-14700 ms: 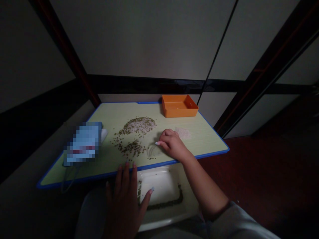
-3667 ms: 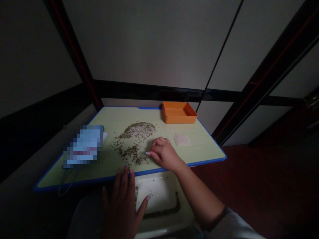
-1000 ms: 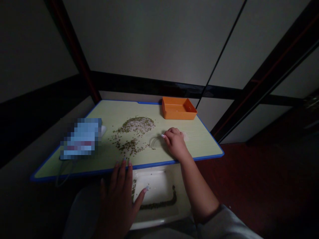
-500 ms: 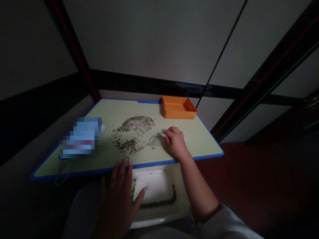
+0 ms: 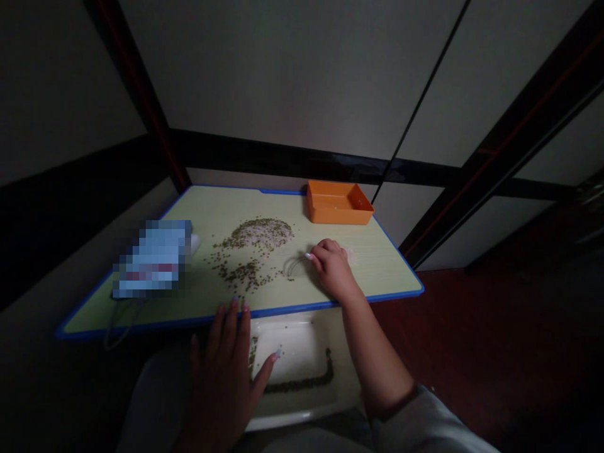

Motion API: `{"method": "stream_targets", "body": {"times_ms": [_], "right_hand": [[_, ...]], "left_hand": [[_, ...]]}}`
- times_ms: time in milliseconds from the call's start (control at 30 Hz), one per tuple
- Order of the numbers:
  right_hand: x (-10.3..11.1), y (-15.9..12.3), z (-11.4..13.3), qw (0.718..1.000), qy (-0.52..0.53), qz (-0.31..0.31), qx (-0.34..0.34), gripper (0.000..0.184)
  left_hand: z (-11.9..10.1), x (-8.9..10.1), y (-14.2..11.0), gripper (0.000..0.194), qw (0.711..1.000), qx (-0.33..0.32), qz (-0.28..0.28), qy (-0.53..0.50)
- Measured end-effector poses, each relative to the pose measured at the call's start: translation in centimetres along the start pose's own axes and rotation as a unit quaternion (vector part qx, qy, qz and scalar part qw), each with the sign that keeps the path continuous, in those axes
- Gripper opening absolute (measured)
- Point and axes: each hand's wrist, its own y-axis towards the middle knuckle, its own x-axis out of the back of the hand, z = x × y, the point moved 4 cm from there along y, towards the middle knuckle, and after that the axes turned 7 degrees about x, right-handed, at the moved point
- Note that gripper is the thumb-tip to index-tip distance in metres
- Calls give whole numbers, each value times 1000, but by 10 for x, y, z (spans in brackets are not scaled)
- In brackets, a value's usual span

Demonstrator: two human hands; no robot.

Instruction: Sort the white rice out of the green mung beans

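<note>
My right hand (image 5: 330,267) is closed in a pinch over the right half of the table, by a thin, clear thing with a curved edge (image 5: 292,267). Most of that thing is behind the fingers, and I cannot make out its kind. A few pale grains (image 5: 352,255) lie just right of the knuckles. To the left spreads a pile of small green beans mixed with pale grains (image 5: 259,234), with a looser scatter nearer me. My left hand (image 5: 226,365) is open, fingers stretched towards the table's front edge, thumb over a white basin (image 5: 292,343) with green beans along its sides.
An orange box (image 5: 340,216) stands at the back right of the yellowish, blue-edged table (image 5: 212,204). At left lies a blurred-out blue item (image 5: 155,261), with a thin cord (image 5: 107,327) hanging over the front edge. Panelled walls rise behind.
The view has shifted very slightly. Both hands keep their places, and the clear curved edge beside my right hand has moved a little to the right.
</note>
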Motion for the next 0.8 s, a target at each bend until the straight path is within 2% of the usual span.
{"method": "stream_targets", "body": {"times_ms": [267,800], "right_hand": [[2,1,-2,1000,-4,-21,-14,23],[-2,0,-6,1000,-3,2,3,23]], "left_hand": [[-1,1,0,71,1000,1,-2,3],[1,-1,-1,73,1000,-5,-7,-2]]}}
